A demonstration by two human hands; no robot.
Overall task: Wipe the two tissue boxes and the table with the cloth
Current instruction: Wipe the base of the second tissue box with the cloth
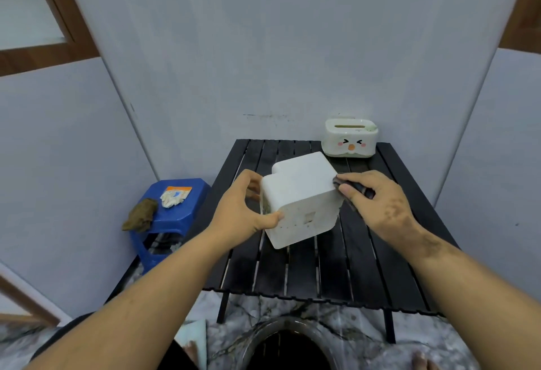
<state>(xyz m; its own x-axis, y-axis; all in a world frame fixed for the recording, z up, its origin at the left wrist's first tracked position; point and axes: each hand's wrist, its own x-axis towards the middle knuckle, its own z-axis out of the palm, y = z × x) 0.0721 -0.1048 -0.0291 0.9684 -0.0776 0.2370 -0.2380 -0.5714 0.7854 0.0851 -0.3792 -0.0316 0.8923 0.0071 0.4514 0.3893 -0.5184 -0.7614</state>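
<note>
A plain white tissue box (301, 198) is tipped on its side above the middle of the black slatted table (336, 264). My left hand (240, 214) grips its left edge, thumb on the near face. My right hand (380, 199) holds a dark cloth (355, 188) bunched in its fingers and presses it against the box's right side. A second white tissue box (349, 139) with a cartoon face stands upright at the table's far right corner, apart from both hands.
A blue plastic stool (172, 217) stands left of the table, with a brown rag (140, 214) and a white glove packet (174, 196) on it. Grey walls close in behind and to the right. A dark round basin (292, 346) sits on the floor below the table's near edge.
</note>
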